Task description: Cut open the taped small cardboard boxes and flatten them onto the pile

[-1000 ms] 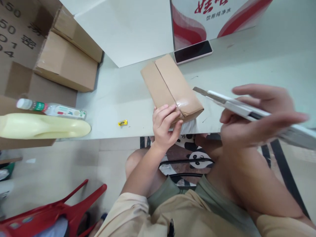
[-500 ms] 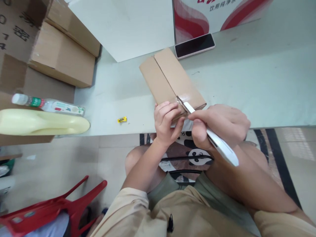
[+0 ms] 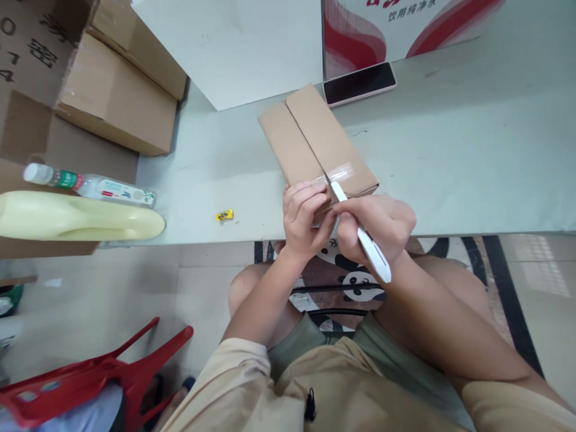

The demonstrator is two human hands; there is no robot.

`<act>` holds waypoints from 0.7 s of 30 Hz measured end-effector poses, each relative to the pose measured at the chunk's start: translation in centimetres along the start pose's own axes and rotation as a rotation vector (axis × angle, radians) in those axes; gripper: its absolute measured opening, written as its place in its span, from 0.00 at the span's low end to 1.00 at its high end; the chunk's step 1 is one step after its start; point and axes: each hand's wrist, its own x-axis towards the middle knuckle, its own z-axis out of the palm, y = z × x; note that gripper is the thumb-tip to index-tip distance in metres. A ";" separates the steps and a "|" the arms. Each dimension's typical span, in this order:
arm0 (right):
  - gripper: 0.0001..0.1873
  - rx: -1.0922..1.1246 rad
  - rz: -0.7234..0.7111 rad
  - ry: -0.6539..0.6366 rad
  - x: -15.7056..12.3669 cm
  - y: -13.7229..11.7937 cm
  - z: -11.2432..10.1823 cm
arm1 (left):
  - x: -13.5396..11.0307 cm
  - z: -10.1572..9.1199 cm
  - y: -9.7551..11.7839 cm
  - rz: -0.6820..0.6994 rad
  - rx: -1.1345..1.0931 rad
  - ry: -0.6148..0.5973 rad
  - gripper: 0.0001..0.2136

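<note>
A small brown cardboard box [image 3: 324, 132] lies at an angle near the table's front edge, a seam running along its top and clear tape across the near end. My left hand [image 3: 303, 219] grips the box's near left corner, fingers on top and thumb at the near side. In my right hand [image 3: 375, 225], a white utility knife [image 3: 374, 255] slants toward the box, its front end at the taped near end of the seam. I cannot make out its blade now. My two hands almost touch at the near side.
A phone [image 3: 360, 84] lies beyond the box, by a white and red carton [image 3: 355, 39]. Left are a yellow wrapper [image 3: 224, 215], a water bottle [image 3: 117, 191], a pale yellow container [image 3: 81, 216] and cardboard boxes [image 3: 121, 96]. A red chair [image 3: 135, 366] stands on the floor.
My right hand has moved left and turned the knife more upright, closer to my left hand. The dark blade that showed along the tape is out of sight. My left hand keeps its grip.
</note>
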 end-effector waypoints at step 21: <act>0.10 0.159 -0.100 0.168 -0.7 1.2 -0.8 | 0.7 -1.0 -0.6 0.035 -0.032 -0.059 0.11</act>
